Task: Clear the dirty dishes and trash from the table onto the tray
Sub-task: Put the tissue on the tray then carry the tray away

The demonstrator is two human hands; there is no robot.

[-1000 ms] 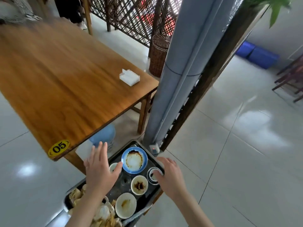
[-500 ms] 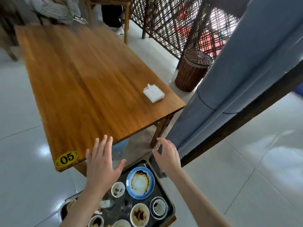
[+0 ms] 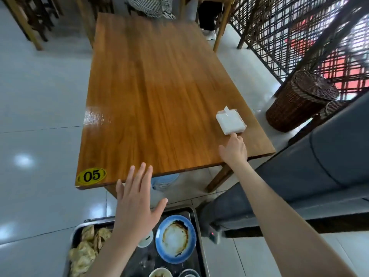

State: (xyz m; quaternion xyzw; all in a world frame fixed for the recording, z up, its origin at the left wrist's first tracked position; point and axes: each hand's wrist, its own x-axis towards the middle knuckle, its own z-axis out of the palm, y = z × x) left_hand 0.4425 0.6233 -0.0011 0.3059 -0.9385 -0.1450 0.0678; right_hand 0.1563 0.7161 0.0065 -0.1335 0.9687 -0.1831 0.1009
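Note:
A dark metal tray sits low in front of me. It holds a blue-rimmed dirty plate, small stained bowls and a heap of crumpled used napkins. My left hand hovers over the tray's far edge, fingers spread, holding nothing. My right hand stretches over the wooden table, its fingertips touching the near edge of a white napkin box. Whether it grips the box I cannot tell; its fingers look extended.
A yellow "05" sticker marks the table's near left corner. A wicker basket stands on the floor at right, beside a grey pillar and a lattice screen. A person's legs and chairs are beyond the table.
My right hand has left the tray and reached forward across the table to the napkin box. The view has tilted up toward the table. My left hand stays over the tray.

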